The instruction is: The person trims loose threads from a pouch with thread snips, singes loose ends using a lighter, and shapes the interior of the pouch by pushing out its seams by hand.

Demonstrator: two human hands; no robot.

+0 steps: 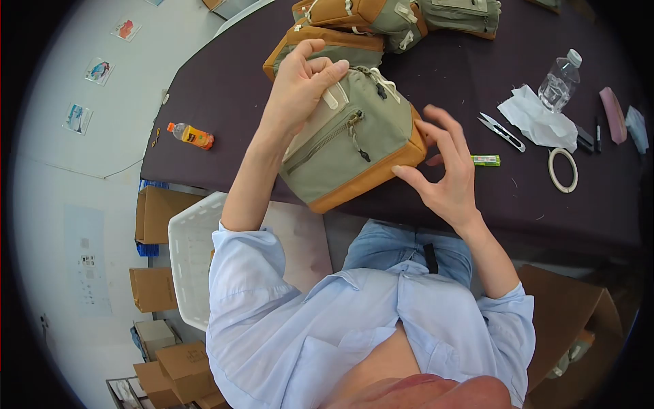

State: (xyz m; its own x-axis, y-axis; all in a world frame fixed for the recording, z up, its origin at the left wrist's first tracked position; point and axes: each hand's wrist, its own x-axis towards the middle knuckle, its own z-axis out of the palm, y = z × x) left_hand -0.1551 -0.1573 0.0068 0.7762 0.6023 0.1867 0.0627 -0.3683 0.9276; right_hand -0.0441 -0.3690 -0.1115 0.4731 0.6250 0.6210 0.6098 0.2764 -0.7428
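A green and orange bag (361, 140) with a front zipper and white and dark cord pulls is tilted over the table's near edge. At its upper left, my left hand (300, 85) grips the bag by a cream-coloured strap, thumb against fingers. My right hand (443, 163) has its fingers apart, with fingertips and thumb touching the orange side and base of the bag at the right. Just behind it lie more green and orange bags (334, 46).
On the dark table (231, 88) are an orange drink bottle (191, 135), thread snips (502, 131), white paper (537, 119), a tape ring (563, 170), a clear bottle (560, 82) and a green packet (486, 160). A white bin (187, 252) and cartons stand below.
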